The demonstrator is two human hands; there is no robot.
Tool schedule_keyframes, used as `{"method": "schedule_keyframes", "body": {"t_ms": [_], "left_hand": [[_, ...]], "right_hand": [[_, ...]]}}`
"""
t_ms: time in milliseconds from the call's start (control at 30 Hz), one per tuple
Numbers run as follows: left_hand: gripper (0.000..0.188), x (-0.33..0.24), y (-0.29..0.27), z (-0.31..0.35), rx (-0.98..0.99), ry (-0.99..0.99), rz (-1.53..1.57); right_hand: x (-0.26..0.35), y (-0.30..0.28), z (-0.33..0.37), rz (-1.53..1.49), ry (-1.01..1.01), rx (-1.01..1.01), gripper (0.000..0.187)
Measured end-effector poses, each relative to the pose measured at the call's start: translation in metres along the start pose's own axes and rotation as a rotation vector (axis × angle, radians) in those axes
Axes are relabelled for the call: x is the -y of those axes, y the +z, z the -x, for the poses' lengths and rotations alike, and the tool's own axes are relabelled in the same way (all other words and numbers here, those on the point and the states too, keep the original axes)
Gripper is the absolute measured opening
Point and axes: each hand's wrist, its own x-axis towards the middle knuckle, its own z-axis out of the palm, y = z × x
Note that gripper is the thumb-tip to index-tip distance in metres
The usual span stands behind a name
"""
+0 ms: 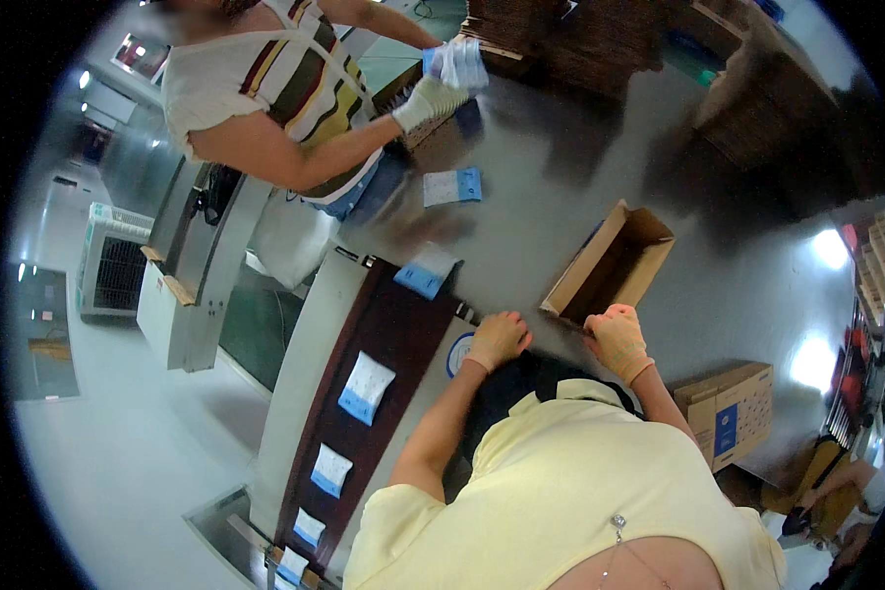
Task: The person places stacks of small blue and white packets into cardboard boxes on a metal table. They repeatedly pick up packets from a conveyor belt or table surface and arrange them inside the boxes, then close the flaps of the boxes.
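An open cardboard box (615, 258) lies slanted on the grey metal table, its inside bare brown board. My right hand (618, 339) is closed on the box's near end, with the fingers bent at its edge. To the left, my left hand (501, 339) rests at the near table edge beside the conveyor's end. Its fingers are loosely bent and a little apart, and I see nothing in them. Nearest to it on the belt's end is a white and blue packet (428, 271). Both hands seem to wear thin, pale orange gloves.
A dark conveyor belt (349, 447) carries several white and blue packets from the lower left. Another packet (452, 186) lies on the grey table (521, 206). Across from me a person's gloved hand (428, 105) holds stacked packets. A closed carton (733, 413) stands at my right; flattened cardboard is piled behind.
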Motion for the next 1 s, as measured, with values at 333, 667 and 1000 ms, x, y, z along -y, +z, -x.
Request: {"method": "schedule_keyframes", "body": {"t_ms": [333, 667, 1000], "left_hand": [[0.027, -0.004, -0.021, 0.017, -0.091, -0.095, 0.316], [0.018, 0.103, -0.086, 0.251, -0.444, -0.927, 0.251], [0.051, 0.123, -0.058, 0.342, 0.011, -1.134, 0.165]], "right_hand": [[0.003, -0.004, -0.004, -0.034, 0.030, 0.041, 0.015], [-0.003, 0.000, -0.001, -0.064, 0.028, 0.036, 0.020], [-0.005, -0.005, -0.009, -0.057, -0.005, 0.064, 0.016]]}}
